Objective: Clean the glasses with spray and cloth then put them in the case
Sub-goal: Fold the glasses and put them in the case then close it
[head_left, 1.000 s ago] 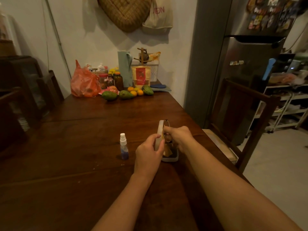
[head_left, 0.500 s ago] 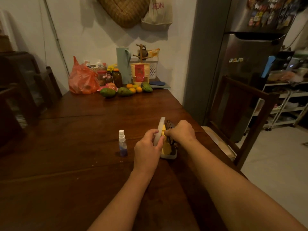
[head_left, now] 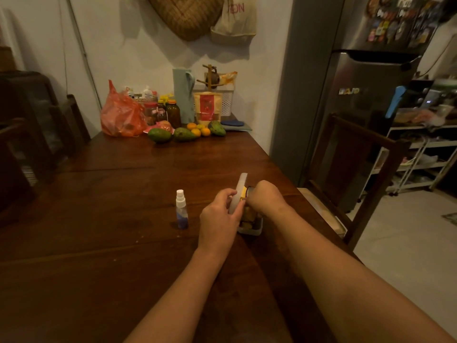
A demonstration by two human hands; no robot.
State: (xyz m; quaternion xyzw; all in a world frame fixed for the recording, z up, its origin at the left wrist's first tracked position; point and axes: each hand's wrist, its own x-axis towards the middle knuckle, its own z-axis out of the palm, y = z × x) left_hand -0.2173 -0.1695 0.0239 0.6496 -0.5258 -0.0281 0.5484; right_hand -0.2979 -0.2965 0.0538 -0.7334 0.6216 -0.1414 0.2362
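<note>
the left hand [head_left: 218,217] pinches the raised lid [head_left: 238,191] of the case [head_left: 251,225], fingers curled on its outer face and thumb on the near edge, keeping it upright. the right hand [head_left: 265,198] is pushed down into the open case just right of those fingers, closed over the glasses [head_left: 249,214]; only dark bits of frame show below the knuckles, so how the fingers grip them cannot be told. a yellow cloth [head_left: 244,191] peeks between the lid and the right hand. the case base sits on the table [head_left: 99,219] beneath both hands, its near end sticking out under the left thumb.

left of the left fingers, near but apart, the spray [head_left: 181,210] stands upright. well beyond the fingers, at the table's far edge, lie avocados [head_left: 159,135], oranges [head_left: 200,131], a red bag [head_left: 121,115] and jars [head_left: 173,112]. right of the right hand a chair [head_left: 353,169] stands at the table's side, with a fridge [head_left: 358,107] behind it.
</note>
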